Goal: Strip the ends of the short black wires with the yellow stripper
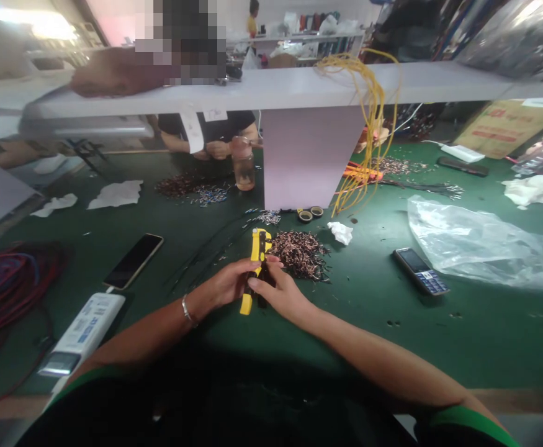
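A yellow and black wire stripper (255, 246) is held upright between my hands, its head pointing away from me. My left hand (231, 283) closes on its left side, with the fingertips partly hidden behind the tool. From the right, my right hand (286, 297) grips the handles, thumb laid across them. Whether a wire sits in the jaws is too small to make out. Just beyond my right hand lies a pile of short black pieces with copper ends (303, 256). Thin black wires (206, 239) stretch over the green table to the left.
A smartphone (134, 261), a white power strip (85, 332) and red cable coils (10, 285) lie left. Rightward are a keypad phone (421, 271) and a plastic bag (480, 242). Yellow wires (368, 93) hang from a shelf (294, 84); a person's hands (218, 149) work beyond it.
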`<state>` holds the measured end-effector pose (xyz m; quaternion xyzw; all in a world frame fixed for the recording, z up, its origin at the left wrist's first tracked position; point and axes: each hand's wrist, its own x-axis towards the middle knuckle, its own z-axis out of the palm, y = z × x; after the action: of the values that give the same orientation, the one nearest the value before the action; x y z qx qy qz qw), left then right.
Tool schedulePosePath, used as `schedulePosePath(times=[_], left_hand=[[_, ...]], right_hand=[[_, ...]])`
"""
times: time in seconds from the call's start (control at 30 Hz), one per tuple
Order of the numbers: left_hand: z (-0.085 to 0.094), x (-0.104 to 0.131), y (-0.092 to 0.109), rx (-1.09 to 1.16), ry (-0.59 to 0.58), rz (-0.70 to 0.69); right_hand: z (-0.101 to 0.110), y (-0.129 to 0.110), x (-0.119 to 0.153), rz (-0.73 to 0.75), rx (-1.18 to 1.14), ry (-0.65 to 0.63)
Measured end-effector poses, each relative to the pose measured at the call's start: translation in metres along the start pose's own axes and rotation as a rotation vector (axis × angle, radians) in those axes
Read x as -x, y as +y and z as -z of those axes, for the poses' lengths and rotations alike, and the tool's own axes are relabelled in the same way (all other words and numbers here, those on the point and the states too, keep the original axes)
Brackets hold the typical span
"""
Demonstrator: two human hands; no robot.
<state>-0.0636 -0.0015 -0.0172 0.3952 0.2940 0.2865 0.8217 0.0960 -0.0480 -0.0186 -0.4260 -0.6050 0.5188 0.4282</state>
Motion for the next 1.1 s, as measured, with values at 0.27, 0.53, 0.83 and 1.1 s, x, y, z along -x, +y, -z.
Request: schedulePosePath(times=[0.27, 0.53, 0.83, 1.1], left_hand=[[0.020, 0.024, 0.026, 0.123, 0.050, -0.066], [0.029, 0.032, 0.037, 0.101, 0.132, -0.171], [0.039, 0.024, 0.039, 0.016, 0.233, -0.192], [0.026, 0.000, 0.033, -0.071, 0.118, -0.032]], right_hand=[[0.044, 0.011, -0.029, 0.212, 0.363, 0.061], [0.076, 0.040, -0.116, 0.302, 0.974, 0.013], [0.086, 0.056, -0.112, 0.300, 0.971, -0.013], [0.101, 0.016, -0.061, 0.461, 0.887, 0.091]])
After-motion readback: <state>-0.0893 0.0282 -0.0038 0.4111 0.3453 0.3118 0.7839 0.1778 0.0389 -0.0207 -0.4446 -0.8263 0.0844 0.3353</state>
